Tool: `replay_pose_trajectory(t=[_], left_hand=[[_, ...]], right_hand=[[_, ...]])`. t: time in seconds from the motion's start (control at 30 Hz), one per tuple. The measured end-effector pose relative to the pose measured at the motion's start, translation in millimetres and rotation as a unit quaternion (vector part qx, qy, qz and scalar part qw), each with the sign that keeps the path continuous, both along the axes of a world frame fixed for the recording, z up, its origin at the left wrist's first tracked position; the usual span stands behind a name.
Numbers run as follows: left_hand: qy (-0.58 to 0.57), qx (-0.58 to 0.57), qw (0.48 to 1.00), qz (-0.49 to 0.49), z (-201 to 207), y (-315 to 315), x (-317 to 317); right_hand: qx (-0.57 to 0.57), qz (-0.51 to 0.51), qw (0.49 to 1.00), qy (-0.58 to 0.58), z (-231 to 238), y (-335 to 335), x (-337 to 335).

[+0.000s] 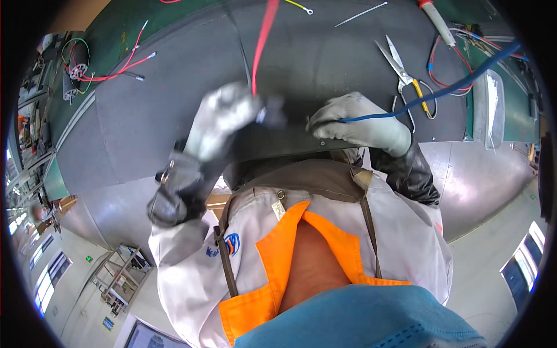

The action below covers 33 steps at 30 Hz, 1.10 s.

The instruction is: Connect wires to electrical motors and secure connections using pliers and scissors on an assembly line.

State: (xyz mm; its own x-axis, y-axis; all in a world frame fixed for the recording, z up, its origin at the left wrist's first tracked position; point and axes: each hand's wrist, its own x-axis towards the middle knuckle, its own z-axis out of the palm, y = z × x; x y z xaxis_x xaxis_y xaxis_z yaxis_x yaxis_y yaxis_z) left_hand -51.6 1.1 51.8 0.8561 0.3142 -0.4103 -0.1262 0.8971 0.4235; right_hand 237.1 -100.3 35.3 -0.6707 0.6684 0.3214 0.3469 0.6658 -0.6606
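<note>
My left hand [226, 113], in a pale work glove, is over the dark mat near the table's front edge. Motion smears it, but its fingers look closed around the lower end of a red wire [264, 35] that runs up out of view. Beside those fingers is a small dark, bluish piece [270, 113], too blurred to name. To the right, my gloved right hand [361, 123] is closed with its fingertips turned left. A blue wire [447, 90] passes into its grip from the upper right; the wire's tip is hidden by the fingers.
Scissors [419, 93] with a yellow-marked handle lie open beyond my right hand. A red-and-white handled tool [438, 24] and a coiled red wire [430, 65] are farther back. At right stands a clear plastic box [494, 107]. Red leads [119, 72] lie far left on the dark mat [168, 75].
</note>
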Motion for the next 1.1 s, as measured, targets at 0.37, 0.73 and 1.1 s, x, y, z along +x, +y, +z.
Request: replay_pose_trajectory(t=[0.37, 0.73, 1.1], left_hand=[[0.019, 0.21, 0.954, 0.215, 9.3, -11.4, 116.2], [-0.032, 0.197, 0.954, 0.222, 10.0, -21.9, 127.6], [-0.011, 0.267, 0.945, 0.189, -42.0, -8.2, 134.0]], right_hand=[[-0.145, -0.385, 0.858, 0.308, 48.8, -9.3, -18.1], [-0.121, -0.423, 0.805, 0.399, 41.4, -1.0, -29.3], [0.004, -0.269, 0.959, 0.091, 21.8, 39.0, 47.4]])
